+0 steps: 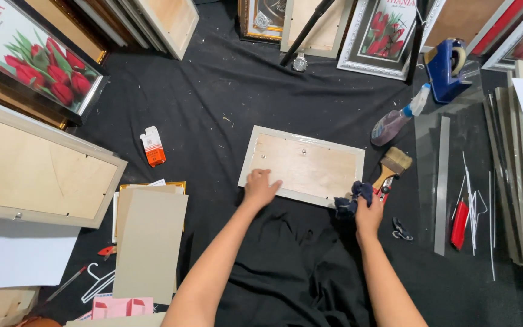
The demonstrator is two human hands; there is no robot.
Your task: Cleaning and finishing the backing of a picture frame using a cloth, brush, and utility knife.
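From my feed the frame (302,165) lies face-down mid-picture on black cloth, left hand (260,188) flat on its lower-left edge, right hand (368,212) closed around a rag (352,198); looks light, stiff, probably fragile, so I'd hold the side rails.

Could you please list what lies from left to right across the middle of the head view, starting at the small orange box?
Orange box → left hand → face-down picture frame → dark cloth under the right hand → paintbrush → long metal ruler → red cutter.
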